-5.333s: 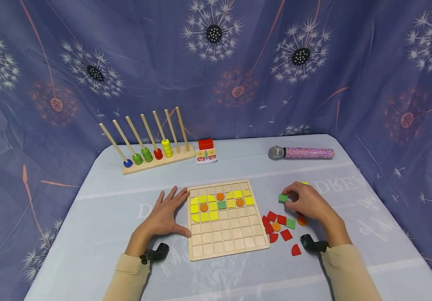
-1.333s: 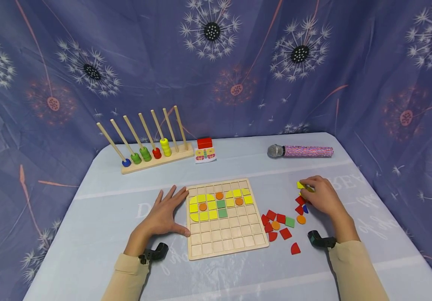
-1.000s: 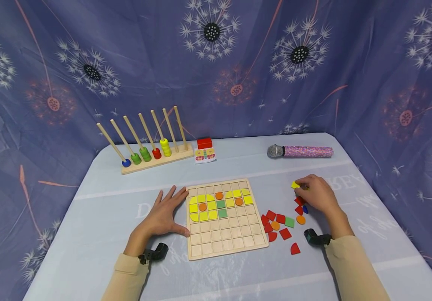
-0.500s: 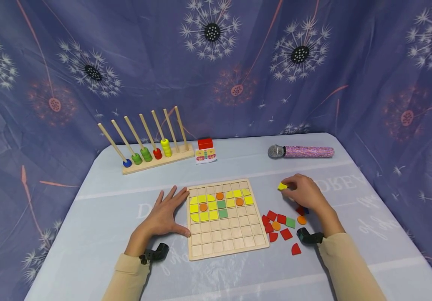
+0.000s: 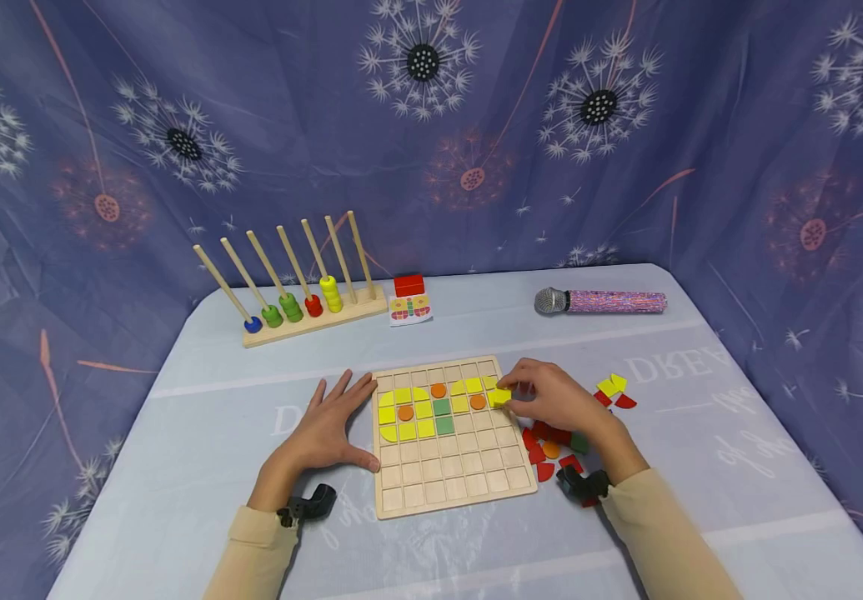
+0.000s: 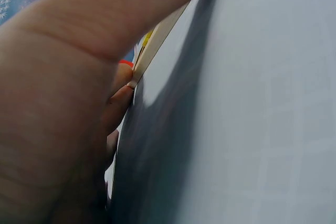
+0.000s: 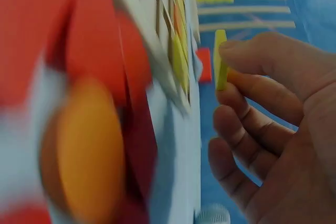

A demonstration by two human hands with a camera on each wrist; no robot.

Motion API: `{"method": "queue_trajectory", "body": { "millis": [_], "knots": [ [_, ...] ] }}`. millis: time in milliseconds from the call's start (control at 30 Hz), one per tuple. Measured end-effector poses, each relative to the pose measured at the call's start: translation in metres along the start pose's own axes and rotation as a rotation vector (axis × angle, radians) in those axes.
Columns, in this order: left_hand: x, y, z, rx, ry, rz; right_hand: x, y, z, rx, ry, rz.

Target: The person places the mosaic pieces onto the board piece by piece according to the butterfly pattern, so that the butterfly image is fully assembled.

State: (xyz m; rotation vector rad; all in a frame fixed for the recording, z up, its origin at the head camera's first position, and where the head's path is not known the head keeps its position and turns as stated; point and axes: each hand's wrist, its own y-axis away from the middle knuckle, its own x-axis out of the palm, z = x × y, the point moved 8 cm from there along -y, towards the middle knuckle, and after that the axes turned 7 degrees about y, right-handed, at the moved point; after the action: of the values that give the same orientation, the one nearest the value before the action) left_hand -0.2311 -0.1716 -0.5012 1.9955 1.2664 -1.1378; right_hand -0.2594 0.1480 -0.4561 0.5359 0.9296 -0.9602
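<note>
My right hand (image 5: 557, 402) pinches a yellow square tile (image 5: 501, 397) between thumb and fingers, over the right edge of the wooden grid board (image 5: 455, 485). In the right wrist view the yellow tile (image 7: 220, 60) is seen edge-on and the other fingers curve loosely below it. My left hand (image 5: 328, 429) lies spread at the board's left side, with its thumb and a fingertip touching the frame. Yellow tiles (image 5: 426, 427), orange discs and two green squares (image 5: 444, 425) fill cells in the upper rows. The lower cells are bare wood.
Loose red (image 5: 544, 472), orange (image 5: 551, 450) and green pieces lie right of the board, partly under my right forearm. Yellow tiles (image 5: 613, 385) lie farther right. Behind stand a peg rack (image 5: 318, 319) with beads, a red block with a butterfly pattern card (image 5: 410, 309), and a microphone (image 5: 602, 302).
My right hand has carried the yellow tile left from the loose pieces to the board. Earlier, it held a green square; a second green square now sits below the first. My left hand stays put.
</note>
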Motion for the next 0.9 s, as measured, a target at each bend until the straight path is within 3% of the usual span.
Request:
{"method": "queue_trajectory", "body": {
  "millis": [400, 900],
  "knots": [
    [0.001, 0.0, 0.002, -0.001, -0.01, -0.005, 0.039, -0.02, 0.047, -0.127, 0.11, 0.064],
    [0.001, -0.001, 0.001, -0.01, -0.009, 0.003, 0.051, -0.019, 0.058, -0.131, 0.167, 0.096]
  ]
}}
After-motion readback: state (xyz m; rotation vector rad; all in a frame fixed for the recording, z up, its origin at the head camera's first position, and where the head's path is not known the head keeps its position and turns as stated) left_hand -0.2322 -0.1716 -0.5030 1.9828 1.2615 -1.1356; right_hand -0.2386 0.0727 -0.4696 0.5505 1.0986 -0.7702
